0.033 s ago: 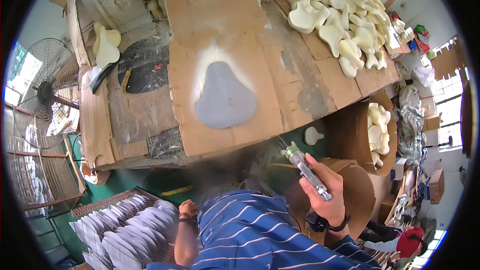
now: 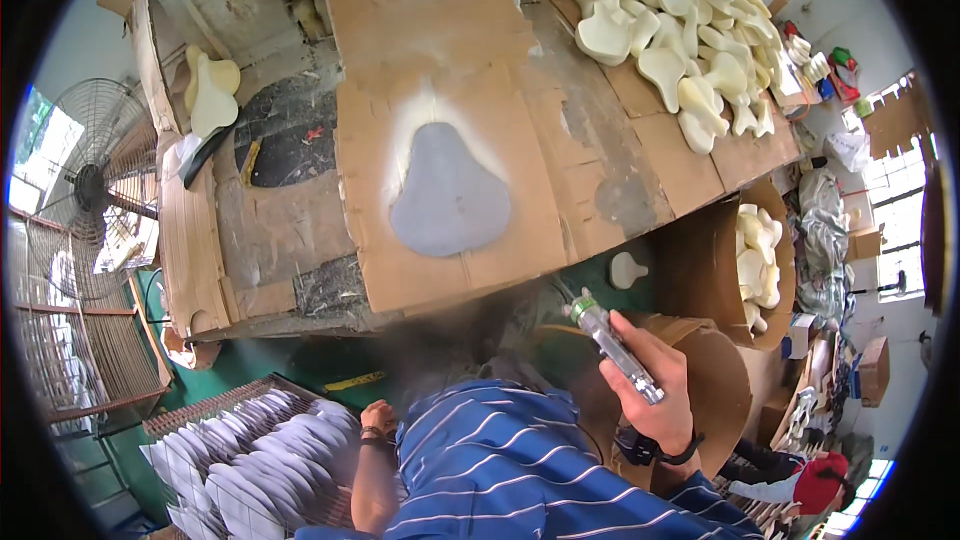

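Note:
My right hand (image 2: pixel 655 380) is closed round a spray gun (image 2: pixel 612 340) with a clear and metal body and a green ring near its nozzle. It is held off the table's near edge, tip pointing up and left toward the table. On the cardboard sheet (image 2: pixel 440 30) lies a grey, saddle-shaped pad (image 2: pixel 450 195), its narrow end away from me and a pale haze of overspray around it. My left hand (image 2: pixel 378 417) hangs by my waist with curled fingers, nothing visible in it. Near it stands a rack of pale lilac pads (image 2: pixel 265 460).
Cream foam saddle pieces (image 2: pixel 690 30) are heaped at the table's far right; another foam piece (image 2: pixel 213 95) is at the left. A cardboard drum (image 2: pixel 690 240) holds more foam. A second drum (image 2: pixel 715 380) stands beside my right arm. A large fan (image 2: pixel 90 185) is at left; a person (image 2: pixel 815 485) is at lower right.

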A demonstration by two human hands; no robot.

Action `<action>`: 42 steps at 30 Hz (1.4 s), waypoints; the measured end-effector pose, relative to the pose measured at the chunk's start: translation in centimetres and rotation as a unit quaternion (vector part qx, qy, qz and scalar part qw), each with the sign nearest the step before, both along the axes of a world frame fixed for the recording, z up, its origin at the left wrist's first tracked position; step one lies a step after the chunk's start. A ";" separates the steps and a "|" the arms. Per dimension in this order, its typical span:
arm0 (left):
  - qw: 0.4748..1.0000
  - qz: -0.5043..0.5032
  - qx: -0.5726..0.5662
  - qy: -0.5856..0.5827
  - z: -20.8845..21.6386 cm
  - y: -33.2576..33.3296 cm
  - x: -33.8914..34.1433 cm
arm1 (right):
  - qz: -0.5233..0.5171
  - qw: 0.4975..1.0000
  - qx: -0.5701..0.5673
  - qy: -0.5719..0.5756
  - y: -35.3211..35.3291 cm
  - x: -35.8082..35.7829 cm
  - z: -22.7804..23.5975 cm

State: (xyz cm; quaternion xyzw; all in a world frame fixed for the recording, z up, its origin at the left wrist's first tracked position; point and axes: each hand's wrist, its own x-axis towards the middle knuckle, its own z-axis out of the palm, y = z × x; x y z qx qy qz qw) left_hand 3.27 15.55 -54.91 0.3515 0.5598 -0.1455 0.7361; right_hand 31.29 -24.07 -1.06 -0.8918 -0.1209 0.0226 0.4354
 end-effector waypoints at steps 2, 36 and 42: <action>0.990 -0.076 0.087 0.082 1.7 -1.8 0.8 | 0.024 0.999 -0.015 0.043 -1.0 -0.1 -0.3; 0.641 -0.399 0.606 -0.251 15.8 -6.4 30.8 | -0.010 0.999 0.045 0.009 0.0 1.8 -2.6; 0.610 -0.466 0.609 -0.202 14.6 -8.6 37.8 | -0.007 0.999 0.044 0.014 -0.9 1.5 -2.3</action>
